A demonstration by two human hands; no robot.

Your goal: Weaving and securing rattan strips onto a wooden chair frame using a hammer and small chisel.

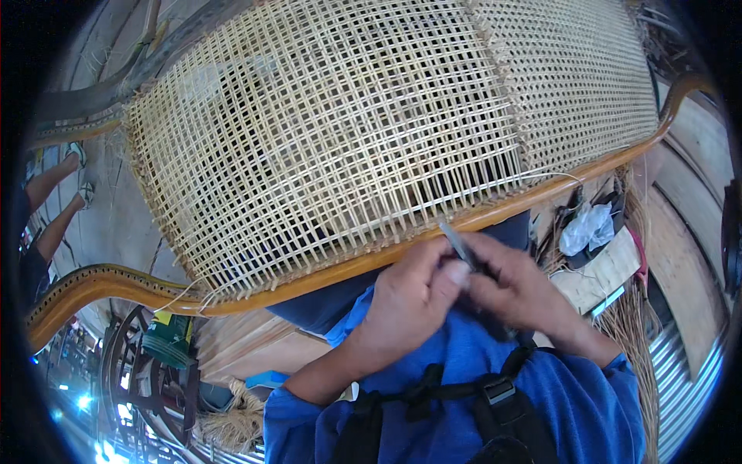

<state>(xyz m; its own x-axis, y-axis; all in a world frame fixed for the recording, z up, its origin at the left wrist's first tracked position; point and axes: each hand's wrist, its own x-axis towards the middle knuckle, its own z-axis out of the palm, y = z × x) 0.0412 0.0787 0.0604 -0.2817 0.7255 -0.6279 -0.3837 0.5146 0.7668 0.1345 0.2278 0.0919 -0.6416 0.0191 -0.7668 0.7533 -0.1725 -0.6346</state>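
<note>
Thin grey blade (462, 249) at centre frame, just below the curved wooden frame rail (541, 197); left hand (406, 305) pinches its lower end by thumb and fingers; right hand (522, 292) curls closed around it; woven cane panel (332, 124) fills upper frame; white crumpled bag (586, 228) at right.

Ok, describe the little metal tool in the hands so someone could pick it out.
Find the woven cane panel in its curved wooden frame. Just below the frame's near edge, the left hand and right hand meet. The slim grey metal blade sticks up between them, the only metal among pale cane.
</note>
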